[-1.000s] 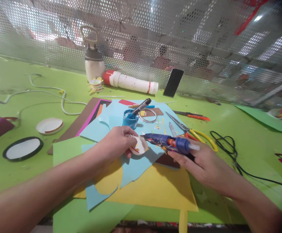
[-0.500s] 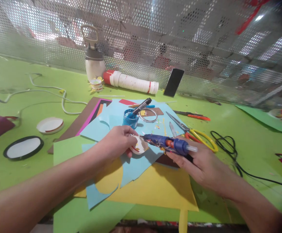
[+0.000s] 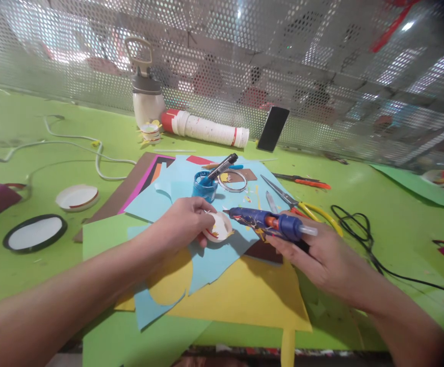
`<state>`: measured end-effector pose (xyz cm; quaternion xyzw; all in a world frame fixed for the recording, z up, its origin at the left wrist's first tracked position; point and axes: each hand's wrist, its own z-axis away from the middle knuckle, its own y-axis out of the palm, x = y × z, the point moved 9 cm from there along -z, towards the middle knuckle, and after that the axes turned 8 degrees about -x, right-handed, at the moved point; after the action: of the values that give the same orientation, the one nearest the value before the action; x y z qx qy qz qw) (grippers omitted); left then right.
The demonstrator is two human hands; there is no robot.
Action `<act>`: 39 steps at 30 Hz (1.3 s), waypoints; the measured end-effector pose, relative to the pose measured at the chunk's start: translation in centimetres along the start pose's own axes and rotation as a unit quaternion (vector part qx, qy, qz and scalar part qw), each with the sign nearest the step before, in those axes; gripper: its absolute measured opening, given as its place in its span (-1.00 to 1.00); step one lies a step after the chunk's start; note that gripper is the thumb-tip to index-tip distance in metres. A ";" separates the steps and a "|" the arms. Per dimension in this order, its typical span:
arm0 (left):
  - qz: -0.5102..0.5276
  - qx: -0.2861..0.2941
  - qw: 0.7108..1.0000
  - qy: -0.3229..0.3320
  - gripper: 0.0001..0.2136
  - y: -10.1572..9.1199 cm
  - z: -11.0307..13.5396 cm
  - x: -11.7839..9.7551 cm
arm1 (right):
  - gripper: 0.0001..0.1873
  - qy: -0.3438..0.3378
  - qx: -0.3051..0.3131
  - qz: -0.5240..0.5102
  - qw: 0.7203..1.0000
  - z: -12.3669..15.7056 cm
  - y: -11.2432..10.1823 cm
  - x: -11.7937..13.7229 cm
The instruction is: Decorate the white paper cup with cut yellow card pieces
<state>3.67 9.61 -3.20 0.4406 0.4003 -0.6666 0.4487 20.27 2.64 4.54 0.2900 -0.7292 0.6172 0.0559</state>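
Note:
In my left hand (image 3: 191,220) is a small white paper cup piece (image 3: 217,228) with a red stripe and yellow bits on its rim; my thumb and fingers pinch its left side. My right hand (image 3: 315,250) grips a blue hot glue gun (image 3: 262,219), a clear glue stick poking from its back end. The gun's nozzle points left, just to the right of the cup piece and a little above it. Light blue paper (image 3: 222,265) and a yellow sheet (image 3: 244,295) lie beneath both hands.
A blue jar (image 3: 204,188) holding a marker stands behind my hands, next to a tape ring (image 3: 244,186). Yellow-handled scissors (image 3: 283,192) and a black cable (image 3: 354,229) lie right. Farther back are a phone (image 3: 273,129), stacked cups (image 3: 210,127) and a bottle (image 3: 148,102).
My right hand has drawn the glue gun slightly right, so its nozzle has come away from the cup piece. My left hand keeps its hold, nearly still.

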 end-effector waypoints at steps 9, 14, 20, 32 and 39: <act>0.005 0.012 1.000 0.002 -0.78 0.2 0.0 -0.2 | -0.76 0.002 0.039 -0.019 0.999 -0.1 1.0 0.6; 0.002 -0.001 1.000 -0.006 -0.79 0.0 0.1 -0.3 | -0.76 0.006 0.016 0.006 1.000 -0.2 0.3 -0.2; 0.001 0.002 1.000 -0.011 -0.78 0.0 0.1 -0.1 | -0.76 0.009 -0.004 -0.013 1.000 -0.2 -0.5 -0.4; -0.002 0.001 1.000 -0.014 -0.77 0.1 0.2 -0.4 | -0.75 0.031 -0.028 -0.021 0.999 -0.5 -1.3 -1.0; 0.001 0.004 1.000 -0.026 -0.73 0.0 0.4 -0.2 | -0.72 0.091 -0.158 0.023 0.983 -1.2 -4.6 -5.3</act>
<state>3.62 9.32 -2.90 0.4253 0.3855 -0.6785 0.4584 26.60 5.29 6.49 0.2033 -0.8157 0.5195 0.1532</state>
